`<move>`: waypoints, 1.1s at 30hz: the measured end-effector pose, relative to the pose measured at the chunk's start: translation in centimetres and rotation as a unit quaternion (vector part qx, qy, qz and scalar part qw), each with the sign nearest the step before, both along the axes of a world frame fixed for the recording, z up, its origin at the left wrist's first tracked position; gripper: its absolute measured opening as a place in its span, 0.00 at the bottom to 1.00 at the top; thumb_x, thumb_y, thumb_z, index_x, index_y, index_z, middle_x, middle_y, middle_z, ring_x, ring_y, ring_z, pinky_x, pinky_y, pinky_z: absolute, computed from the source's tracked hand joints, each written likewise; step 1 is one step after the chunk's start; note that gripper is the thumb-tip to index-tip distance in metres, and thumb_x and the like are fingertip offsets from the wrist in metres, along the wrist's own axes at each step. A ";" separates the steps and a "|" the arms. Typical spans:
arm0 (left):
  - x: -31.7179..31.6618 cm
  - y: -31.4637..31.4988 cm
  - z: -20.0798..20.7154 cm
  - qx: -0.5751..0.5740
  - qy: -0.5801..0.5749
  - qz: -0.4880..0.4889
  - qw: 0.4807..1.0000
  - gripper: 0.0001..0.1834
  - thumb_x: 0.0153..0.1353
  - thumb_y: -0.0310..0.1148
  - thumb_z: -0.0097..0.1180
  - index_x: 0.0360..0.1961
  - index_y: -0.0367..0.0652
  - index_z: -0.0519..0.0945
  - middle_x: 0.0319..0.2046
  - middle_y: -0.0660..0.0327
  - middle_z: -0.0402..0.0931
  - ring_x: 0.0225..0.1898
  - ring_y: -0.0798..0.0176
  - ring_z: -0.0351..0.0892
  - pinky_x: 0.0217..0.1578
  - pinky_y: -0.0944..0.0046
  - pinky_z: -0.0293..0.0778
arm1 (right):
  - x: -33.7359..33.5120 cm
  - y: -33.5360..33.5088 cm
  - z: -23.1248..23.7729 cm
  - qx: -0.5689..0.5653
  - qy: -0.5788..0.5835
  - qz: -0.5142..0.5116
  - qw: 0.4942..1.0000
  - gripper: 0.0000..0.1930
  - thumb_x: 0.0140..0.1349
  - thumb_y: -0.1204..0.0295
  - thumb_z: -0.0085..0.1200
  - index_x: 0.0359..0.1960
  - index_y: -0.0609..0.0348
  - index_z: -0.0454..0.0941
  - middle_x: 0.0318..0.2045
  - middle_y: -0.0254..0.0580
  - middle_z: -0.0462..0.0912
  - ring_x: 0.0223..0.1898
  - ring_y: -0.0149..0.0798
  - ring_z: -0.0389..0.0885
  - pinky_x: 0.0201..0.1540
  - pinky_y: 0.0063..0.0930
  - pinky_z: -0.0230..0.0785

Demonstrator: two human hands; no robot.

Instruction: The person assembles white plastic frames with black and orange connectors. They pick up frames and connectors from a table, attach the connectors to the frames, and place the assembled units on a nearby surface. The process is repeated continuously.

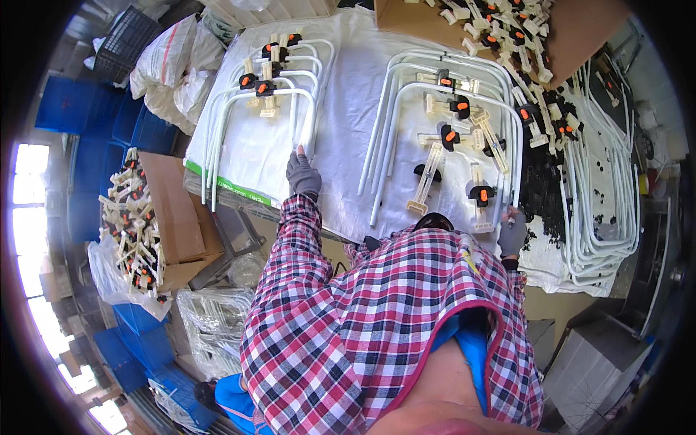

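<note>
My left hand [303, 176], in a grey glove with a bare fingertip, is closed at the lower end of a white U-shaped tube in the left stack [272, 92]. Cream plastic clips with black and orange knobs [265, 88] sit on that stack's bends. On the right, my gloved right hand [512, 230] pinches near the end of a tube in a second stack of U-shaped tubes [519, 156]. Between that stack's legs lie several loose clips [480, 194], some standing across the tubes. Part of the right hand's grip is hidden.
White plastic sheeting [348, 94] covers the table. A cardboard box of clips [580, 32] spills over the far right, beside black small parts [542, 192] and more bent tubes [602, 246]. Another clip-filled box [177, 206] stands left, near white sacks [170, 61] and blue bins [83, 109].
</note>
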State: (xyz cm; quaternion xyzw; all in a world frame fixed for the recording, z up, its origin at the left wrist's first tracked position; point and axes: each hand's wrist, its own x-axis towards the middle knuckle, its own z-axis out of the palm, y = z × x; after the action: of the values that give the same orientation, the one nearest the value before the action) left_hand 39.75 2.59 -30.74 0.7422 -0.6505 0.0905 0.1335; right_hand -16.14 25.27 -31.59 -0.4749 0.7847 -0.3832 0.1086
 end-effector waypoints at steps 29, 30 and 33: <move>-26.6 -5.8 27.1 -0.250 0.125 -0.525 0.804 0.31 0.62 0.36 0.61 0.65 0.43 0.68 0.53 0.47 0.73 0.53 0.44 0.74 0.52 0.52 0.70 | -3.7 1.6 8.9 -0.119 -0.183 -0.209 0.953 0.37 0.71 0.39 0.37 0.18 0.62 0.76 0.12 0.33 0.70 0.19 0.29 0.69 0.25 0.32 0.60; -27.7 -6.0 28.9 -0.200 0.097 -0.576 0.787 0.28 0.62 0.35 0.61 0.63 0.44 0.70 0.49 0.49 0.76 0.49 0.46 0.78 0.47 0.54 0.73 | -4.3 2.1 8.9 -0.114 -0.162 -0.219 0.955 0.38 0.70 0.39 0.37 0.18 0.62 0.77 0.12 0.33 0.70 0.19 0.29 0.69 0.26 0.33 0.60; -29.5 -6.5 28.2 0.034 0.204 -0.587 0.783 0.16 0.68 0.36 0.55 0.54 0.42 0.77 0.34 0.53 0.80 0.34 0.55 0.79 0.36 0.61 0.74 | -5.1 2.8 8.1 -0.092 -0.126 -0.209 0.965 0.38 0.70 0.39 0.37 0.19 0.61 0.79 0.13 0.39 0.74 0.20 0.34 0.73 0.26 0.35 0.62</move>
State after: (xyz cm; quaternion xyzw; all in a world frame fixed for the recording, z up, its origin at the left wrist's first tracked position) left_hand 10.21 -3.91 -2.54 0.2216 -0.9210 -0.1809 0.2646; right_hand -21.21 28.05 -23.51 -0.2559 0.8079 -0.5249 0.0800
